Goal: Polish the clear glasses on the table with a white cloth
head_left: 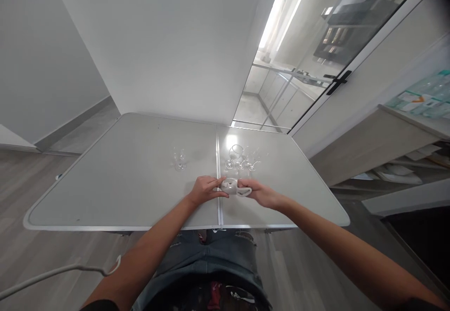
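Observation:
My left hand (pixel 207 189) has its thumb and fingers around one end of a clear wine glass (pixel 230 186), held low over the table beside the seam. At the glass's other end, my right hand (pixel 256 192) is closed on a white folded piece that looks like a cloth (pixel 243 192); how far it reaches into the glass is hidden by my fingers. Just beyond my hands stand several clear stemmed glasses (pixel 240 163) in a group on the right half. Alone on the left half is another stemmed glass (pixel 180 165).
The pale folding table (pixel 140 170) has a metal seam (pixel 218 161) across it. A white wall (pixel 176 53) and a glass door (pixel 281 86) border its far side. Shelves (pixel 393 161) with plastic bottles (pixel 425 98) stand at right. A white cable (pixel 70 269) hangs at lower left.

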A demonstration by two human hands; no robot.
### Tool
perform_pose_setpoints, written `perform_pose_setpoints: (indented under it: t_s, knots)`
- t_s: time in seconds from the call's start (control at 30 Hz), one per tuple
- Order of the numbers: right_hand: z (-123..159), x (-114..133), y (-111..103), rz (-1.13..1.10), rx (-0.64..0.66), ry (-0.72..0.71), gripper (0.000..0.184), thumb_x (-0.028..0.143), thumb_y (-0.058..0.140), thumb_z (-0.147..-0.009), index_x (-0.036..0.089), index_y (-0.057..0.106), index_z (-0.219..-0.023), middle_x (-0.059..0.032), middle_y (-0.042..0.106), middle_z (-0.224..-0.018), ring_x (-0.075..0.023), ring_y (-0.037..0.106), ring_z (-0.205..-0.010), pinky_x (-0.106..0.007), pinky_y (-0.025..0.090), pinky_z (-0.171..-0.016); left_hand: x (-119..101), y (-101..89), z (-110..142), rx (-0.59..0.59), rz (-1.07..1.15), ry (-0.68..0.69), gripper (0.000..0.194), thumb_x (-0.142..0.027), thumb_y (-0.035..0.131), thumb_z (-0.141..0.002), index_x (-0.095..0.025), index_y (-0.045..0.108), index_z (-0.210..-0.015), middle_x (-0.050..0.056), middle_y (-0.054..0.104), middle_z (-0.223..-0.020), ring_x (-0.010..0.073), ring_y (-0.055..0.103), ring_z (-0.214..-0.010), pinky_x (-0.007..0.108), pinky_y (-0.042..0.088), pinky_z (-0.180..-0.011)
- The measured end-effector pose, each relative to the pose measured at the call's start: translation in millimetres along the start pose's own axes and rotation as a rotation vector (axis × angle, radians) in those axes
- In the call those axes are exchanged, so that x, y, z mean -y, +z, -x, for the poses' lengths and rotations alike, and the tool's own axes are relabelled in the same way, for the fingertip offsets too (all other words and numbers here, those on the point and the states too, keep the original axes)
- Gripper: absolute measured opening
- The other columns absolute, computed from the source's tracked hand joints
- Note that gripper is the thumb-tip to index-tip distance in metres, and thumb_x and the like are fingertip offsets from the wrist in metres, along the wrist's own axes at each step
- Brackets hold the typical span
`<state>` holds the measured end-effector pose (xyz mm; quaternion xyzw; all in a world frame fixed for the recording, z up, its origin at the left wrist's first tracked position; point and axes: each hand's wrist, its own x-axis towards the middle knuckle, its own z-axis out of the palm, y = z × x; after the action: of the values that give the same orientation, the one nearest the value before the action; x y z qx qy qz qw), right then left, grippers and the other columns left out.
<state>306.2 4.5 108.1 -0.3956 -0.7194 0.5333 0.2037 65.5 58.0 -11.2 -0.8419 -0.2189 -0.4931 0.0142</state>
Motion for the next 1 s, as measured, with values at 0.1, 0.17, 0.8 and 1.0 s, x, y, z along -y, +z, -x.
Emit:
perform_pose_setpoints:
  t_s: [0.1, 0.17, 0.8, 1.0]
  knots:
    - [-2, 6, 3, -0.503, -0.12, 0.126, 0.015, 0.03, 0.069, -0.083, 0.021, 0.06, -0.091, -0.0023, 0.061, -0.096, -0.0193, 0.056, -0.091, -0.036, 0.048, -0.086, -1, -0.5, -1, -0.025, -0.006, 0.0, 0.067, -0.061, 0.067, -0.083, -0.016, 0.059, -0.132, -0.002, 0.066, -0.065, 0.0093, 0.057, -0.055, 0.022, 0.04, -0.057]
    - [-4, 6, 10, -0.732, -0.233, 0.153, 0.025, 0.028, 0.073, -0.08, 0.023, 0.062, -0.101, -0.0049, 0.062, -0.111, -0.0232, 0.058, -0.103, -0.041, 0.049, -0.092, -1, -1.7, -1, -0.03, -0.031, -0.015, 0.066, -0.06, 0.067, -0.084, -0.015, 0.06, -0.131, -0.002, 0.067, -0.065, 0.0097, 0.058, -0.055, 0.022, 0.041, -0.057]
    - [-7, -1, -23, 0.832, 0.017, -0.543, 0.02, 0.009, 0.051, -0.09, 0.026, 0.061, -0.084, 0.0016, 0.063, -0.084, -0.0179, 0.061, -0.09, -0.053, 0.023, -0.118, 0, -2.3, 1, -0.045, 0.129, -0.153, 0.061, -0.058, 0.068, -0.083, -0.017, 0.064, -0.127, -0.003, 0.064, -0.064, 0.007, 0.053, -0.053, 0.019, 0.043, -0.058]
    - [-7, -3, -8, 1.199, 0.056, -0.454, 0.028, 0.0, 0.041, -0.088, 0.022, 0.059, -0.087, -0.0016, 0.064, -0.092, -0.0197, 0.06, -0.096, -0.059, 0.014, -0.119, 1, -2.1, 2, -0.073, 0.059, -0.156, 0.059, -0.056, 0.072, -0.081, -0.017, 0.065, -0.125, -0.003, 0.064, -0.064, 0.0083, 0.055, -0.054, 0.02, 0.043, -0.058]
